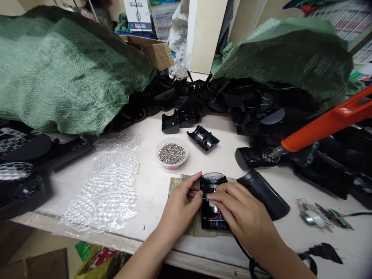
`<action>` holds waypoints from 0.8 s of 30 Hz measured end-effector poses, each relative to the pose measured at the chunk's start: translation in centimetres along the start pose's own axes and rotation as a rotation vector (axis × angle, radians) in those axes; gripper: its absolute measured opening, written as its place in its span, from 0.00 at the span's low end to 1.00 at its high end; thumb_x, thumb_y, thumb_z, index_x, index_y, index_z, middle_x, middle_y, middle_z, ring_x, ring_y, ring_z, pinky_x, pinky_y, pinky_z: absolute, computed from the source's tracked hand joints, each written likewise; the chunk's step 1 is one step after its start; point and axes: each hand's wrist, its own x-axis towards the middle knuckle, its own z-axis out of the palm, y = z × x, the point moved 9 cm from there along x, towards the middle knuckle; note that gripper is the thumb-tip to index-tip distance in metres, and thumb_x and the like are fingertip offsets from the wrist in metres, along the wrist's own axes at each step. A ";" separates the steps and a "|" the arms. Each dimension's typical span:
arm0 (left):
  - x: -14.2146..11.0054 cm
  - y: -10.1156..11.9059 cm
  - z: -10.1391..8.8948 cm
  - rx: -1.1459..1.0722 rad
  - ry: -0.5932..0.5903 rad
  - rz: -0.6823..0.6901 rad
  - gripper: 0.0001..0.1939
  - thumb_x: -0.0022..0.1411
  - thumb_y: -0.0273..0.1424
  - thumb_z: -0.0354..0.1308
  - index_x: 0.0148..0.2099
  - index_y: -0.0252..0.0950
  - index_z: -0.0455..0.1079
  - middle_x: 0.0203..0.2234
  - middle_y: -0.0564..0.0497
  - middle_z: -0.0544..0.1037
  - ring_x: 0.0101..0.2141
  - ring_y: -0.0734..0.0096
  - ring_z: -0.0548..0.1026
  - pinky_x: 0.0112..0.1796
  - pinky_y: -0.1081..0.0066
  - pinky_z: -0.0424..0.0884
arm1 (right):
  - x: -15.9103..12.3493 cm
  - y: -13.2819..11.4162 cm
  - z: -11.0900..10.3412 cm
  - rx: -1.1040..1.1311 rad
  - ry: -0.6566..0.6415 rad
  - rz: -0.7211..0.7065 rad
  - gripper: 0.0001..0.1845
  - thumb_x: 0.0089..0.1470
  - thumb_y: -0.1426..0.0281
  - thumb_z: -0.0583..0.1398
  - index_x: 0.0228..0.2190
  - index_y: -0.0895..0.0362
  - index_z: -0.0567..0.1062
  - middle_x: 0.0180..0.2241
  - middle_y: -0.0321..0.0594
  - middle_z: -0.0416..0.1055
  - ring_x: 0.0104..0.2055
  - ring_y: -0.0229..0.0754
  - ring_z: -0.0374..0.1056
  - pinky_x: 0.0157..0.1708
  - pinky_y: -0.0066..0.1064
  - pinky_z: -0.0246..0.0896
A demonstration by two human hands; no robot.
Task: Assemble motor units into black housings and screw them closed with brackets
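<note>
Observing through the head camera, I am tracking both bare hands over an open black housing (205, 223), which is lying on a folded cloth (194, 228) near the front edge of the table (149, 197). The left hand (178, 205) is curling partly closed, bracing the housing's left side with thumb and fingers. The right hand (245, 217) is closing its thumb and fingertips in a pinch above the interior; a small metallic piece is showing at the tips, its type too small to confirm. Red wire is running through the lower interior, and a mesh grille is occupying the far end.

Right of the housing, a black cover (266, 195) is resting curved side up. Beyond it, a wired motor assembly (315, 217) and a black plug (327, 252) are lying on the table. An orange-handled tool (325, 126) is extending in from the right.

Farther out, a round bowl (186, 155) is holding many small metal fasteners, with a black half-shell (203, 139) sitting just beyond. Clear bubble wrap (107, 190) is covering the left area. Green sacks (66, 73) are flanking piled black parts. At the back, a white carton (138, 15) is displaying blue lettering, apparently "BLUE GIRL".
</note>
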 end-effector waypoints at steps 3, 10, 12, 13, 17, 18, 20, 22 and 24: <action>0.0 -0.1 -0.3 0.005 0.015 0.002 0.24 0.60 0.30 0.54 0.60 0.41 0.64 0.40 0.48 0.75 0.38 0.64 0.72 0.43 0.65 0.66 | -0.7 1.7 -2.4 0.109 0.146 0.089 0.12 0.60 0.72 0.54 0.43 0.51 0.73 0.39 0.39 0.71 0.42 0.40 0.68 0.42 0.32 0.65; 0.0 0.1 -0.6 0.058 0.045 0.026 0.24 0.60 0.32 0.55 0.59 0.42 0.64 0.44 0.47 0.74 0.43 0.62 0.71 0.48 0.61 0.63 | -4.8 6.1 -5.0 0.080 0.230 0.368 0.10 0.61 0.66 0.53 0.39 0.48 0.74 0.39 0.37 0.72 0.43 0.41 0.69 0.41 0.31 0.65; 0.1 0.1 -0.5 0.065 0.038 0.020 0.24 0.60 0.33 0.54 0.60 0.41 0.63 0.44 0.47 0.74 0.43 0.62 0.71 0.49 0.60 0.63 | -5.1 5.9 -3.9 0.110 0.176 0.376 0.11 0.61 0.67 0.52 0.39 0.49 0.74 0.38 0.37 0.72 0.42 0.40 0.69 0.41 0.31 0.66; 0.0 0.1 -0.4 0.069 0.032 0.025 0.24 0.61 0.33 0.54 0.60 0.41 0.63 0.44 0.47 0.74 0.44 0.62 0.71 0.49 0.59 0.62 | -5.0 5.7 -3.4 0.115 0.157 0.373 0.11 0.61 0.66 0.52 0.39 0.49 0.74 0.38 0.37 0.72 0.42 0.40 0.69 0.41 0.32 0.66; -0.6 0.6 -0.3 0.101 -0.033 0.064 0.26 0.62 0.36 0.55 0.62 0.45 0.60 0.52 0.46 0.71 0.49 0.58 0.69 0.53 0.56 0.60 | -4.3 4.7 -2.1 0.112 0.100 0.356 0.13 0.62 0.67 0.50 0.39 0.51 0.74 0.39 0.39 0.72 0.43 0.42 0.69 0.42 0.34 0.65; -0.8 0.7 -0.3 0.113 -0.065 0.069 0.28 0.61 0.37 0.57 0.63 0.46 0.58 0.55 0.46 0.68 0.53 0.56 0.66 0.55 0.56 0.58 | -4.1 4.5 -1.9 0.110 0.084 0.351 0.13 0.62 0.68 0.50 0.40 0.51 0.74 0.40 0.39 0.72 0.44 0.42 0.69 0.43 0.35 0.65; -1.3 0.8 -0.2 0.140 -0.152 0.065 0.36 0.57 0.39 0.61 0.65 0.49 0.53 0.62 0.48 0.60 0.60 0.53 0.58 0.59 0.55 0.52 | -3.8 4.3 -1.8 0.094 0.064 0.340 0.13 0.62 0.69 0.50 0.40 0.51 0.74 0.40 0.40 0.72 0.44 0.42 0.69 0.44 0.35 0.65; -1.7 0.7 0.1 0.171 -0.245 0.056 0.44 0.53 0.39 0.65 0.67 0.51 0.47 0.66 0.51 0.52 0.63 0.53 0.50 0.61 0.54 0.46 | -3.9 4.4 -1.9 0.073 0.065 0.343 0.12 0.62 0.68 0.50 0.40 0.52 0.73 0.40 0.39 0.72 0.44 0.42 0.69 0.44 0.35 0.65; -1.8 0.6 0.2 0.200 -0.295 0.053 0.47 0.52 0.39 0.66 0.67 0.50 0.44 0.67 0.51 0.49 0.64 0.54 0.48 0.62 0.54 0.45 | -4.1 4.6 -1.9 0.075 0.065 0.356 0.12 0.62 0.68 0.50 0.39 0.51 0.73 0.40 0.39 0.72 0.44 0.42 0.69 0.43 0.34 0.65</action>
